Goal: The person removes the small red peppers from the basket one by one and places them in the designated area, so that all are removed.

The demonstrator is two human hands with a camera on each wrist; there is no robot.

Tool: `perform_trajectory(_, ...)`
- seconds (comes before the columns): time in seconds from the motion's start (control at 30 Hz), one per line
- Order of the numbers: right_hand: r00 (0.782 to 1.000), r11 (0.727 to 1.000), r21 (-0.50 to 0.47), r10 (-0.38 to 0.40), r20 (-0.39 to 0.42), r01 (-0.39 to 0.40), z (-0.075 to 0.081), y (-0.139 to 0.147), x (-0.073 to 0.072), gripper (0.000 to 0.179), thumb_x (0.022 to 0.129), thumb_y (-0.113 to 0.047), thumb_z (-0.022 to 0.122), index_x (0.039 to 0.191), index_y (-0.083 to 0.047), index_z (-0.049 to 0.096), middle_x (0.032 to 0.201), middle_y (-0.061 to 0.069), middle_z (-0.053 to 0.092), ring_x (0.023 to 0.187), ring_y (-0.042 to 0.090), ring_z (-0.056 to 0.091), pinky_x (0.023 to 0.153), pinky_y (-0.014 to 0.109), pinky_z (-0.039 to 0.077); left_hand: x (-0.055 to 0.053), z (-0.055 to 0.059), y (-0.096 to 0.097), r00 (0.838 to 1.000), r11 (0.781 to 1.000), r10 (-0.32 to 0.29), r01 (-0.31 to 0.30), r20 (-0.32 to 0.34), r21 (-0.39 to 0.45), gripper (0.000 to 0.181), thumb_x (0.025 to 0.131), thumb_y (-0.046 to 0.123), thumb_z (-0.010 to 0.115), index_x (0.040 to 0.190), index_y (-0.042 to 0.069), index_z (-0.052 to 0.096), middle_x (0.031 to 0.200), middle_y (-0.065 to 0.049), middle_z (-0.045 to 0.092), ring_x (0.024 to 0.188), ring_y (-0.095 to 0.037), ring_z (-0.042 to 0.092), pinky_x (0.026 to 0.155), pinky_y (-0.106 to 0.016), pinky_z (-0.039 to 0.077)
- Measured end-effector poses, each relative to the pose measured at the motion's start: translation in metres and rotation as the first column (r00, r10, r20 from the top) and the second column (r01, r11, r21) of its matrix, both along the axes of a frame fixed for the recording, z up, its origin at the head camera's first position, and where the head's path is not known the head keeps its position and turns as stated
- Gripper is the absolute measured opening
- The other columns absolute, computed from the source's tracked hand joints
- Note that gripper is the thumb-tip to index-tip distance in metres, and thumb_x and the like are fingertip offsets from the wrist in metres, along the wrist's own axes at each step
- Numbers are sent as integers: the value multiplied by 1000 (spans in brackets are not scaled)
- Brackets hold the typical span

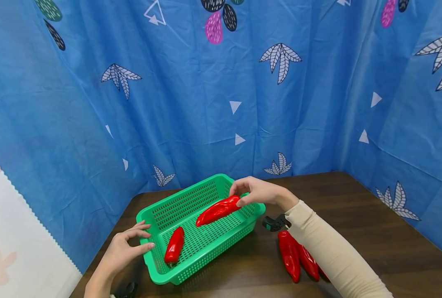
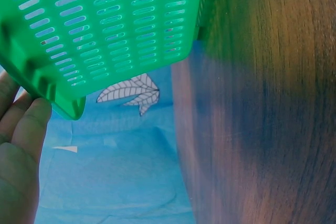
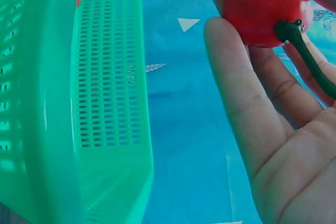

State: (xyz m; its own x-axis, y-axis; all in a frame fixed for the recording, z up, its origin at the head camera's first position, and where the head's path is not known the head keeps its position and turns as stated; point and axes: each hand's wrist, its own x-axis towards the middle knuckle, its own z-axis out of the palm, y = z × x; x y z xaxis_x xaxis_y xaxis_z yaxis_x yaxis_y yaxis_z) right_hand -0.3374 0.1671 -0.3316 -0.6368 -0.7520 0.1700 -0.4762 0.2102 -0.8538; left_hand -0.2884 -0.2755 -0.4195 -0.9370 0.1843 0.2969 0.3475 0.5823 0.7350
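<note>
In the head view my right hand (image 1: 259, 192) holds a long red pepper (image 1: 218, 210) by its stem end, over the far right part of a green plastic basket (image 1: 206, 260). The right wrist view shows the pepper's round end and dark green stem (image 3: 307, 56) between the thumb and fingers. A second red pepper (image 1: 175, 246) lies inside the basket at its left end. My left hand (image 1: 122, 250) is at the basket's left rim, its fairly straight fingers touching it. From the left wrist, its fingertips (image 2: 39, 109) appear against the rim's outer side.
Several red peppers (image 1: 290, 256) lie on the dark wooden table (image 1: 243, 277) right of the basket, partly hidden by the right sleeve (image 1: 336, 248). A blue patterned curtain (image 1: 206, 103) hangs behind the table. A white flowered cloth (image 1: 16, 231) is at far left.
</note>
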Motion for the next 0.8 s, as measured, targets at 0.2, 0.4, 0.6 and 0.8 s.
perform_trajectory(0.2,1000,999,-42,-20,0,20,0,10,7,24,91,-5,67,113,3,63,106,12,67,97,26,62,78,33,61,-1,0,-1,1000,1000,-14,14,-4,5,27,82,23,83,101,5,75,136,-17,64,116,33,29,107,-73,32)
perform_trajectory(0.4,998,996,-78,-50,36,53,-4,21,13,26,93,-6,66,117,5,63,110,14,67,99,26,63,79,36,62,-1,0,-1,1000,1000,-15,15,2,4,29,82,25,83,102,5,74,137,-16,63,116,33,29,108,-73,31)
perform_trajectory(0.6,996,990,-113,-80,34,84,-5,32,20,28,95,-7,64,120,5,62,113,13,67,101,24,64,84,41,61,1,1,-1,1000,1000,-16,16,12,1,28,83,24,82,102,6,74,138,-16,62,116,34,29,107,-73,32)
perform_trajectory(0.8,994,984,-137,-108,21,110,-9,45,26,28,95,-8,65,120,6,62,108,6,70,99,21,65,85,41,60,2,2,-1,1000,1000,-18,18,5,-3,28,83,23,82,102,4,74,138,-18,62,116,34,29,106,-73,32)
